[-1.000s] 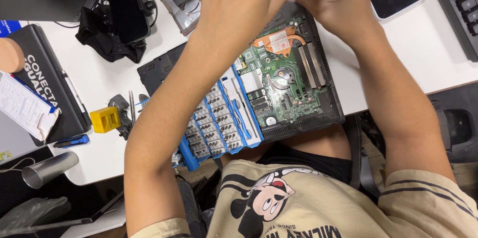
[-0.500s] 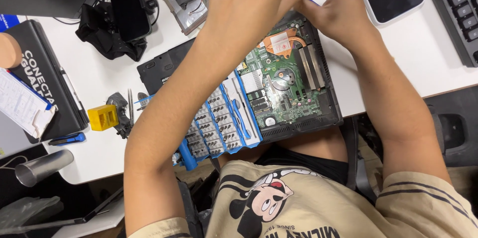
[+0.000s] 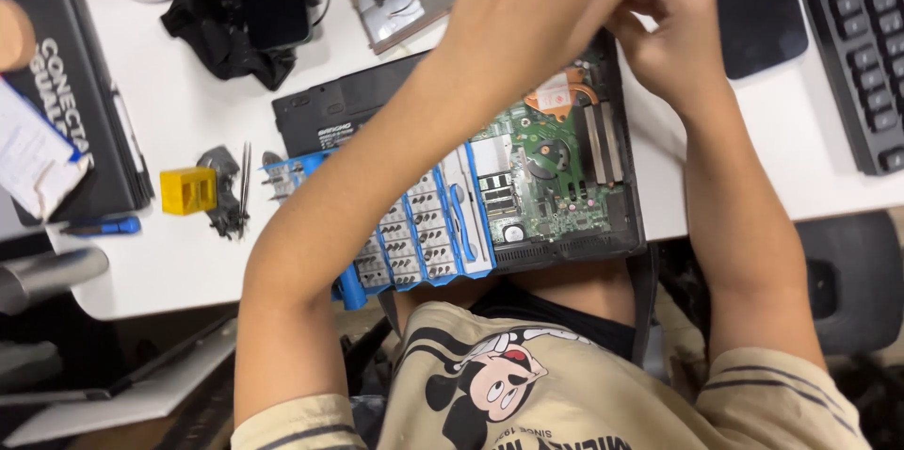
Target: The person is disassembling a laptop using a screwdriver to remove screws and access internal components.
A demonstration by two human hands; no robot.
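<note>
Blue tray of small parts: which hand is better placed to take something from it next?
Left, probably. The left hand has its forearm over the blue tray; the right hand is at the far right edge of the open laptop, farther from it.

green circuit board (image 3: pixel 546 168); blue bit tray (image 3: pixel 424 233), yellow cube (image 3: pixel 187 190)

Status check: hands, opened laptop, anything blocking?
Left hand and right hand meet over opened black laptop's far edge. Left forearm crosses blue-and-white screw organiser tray. Grip contents hidden.

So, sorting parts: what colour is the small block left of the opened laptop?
Yellow; the small block shows in the head view.
</note>
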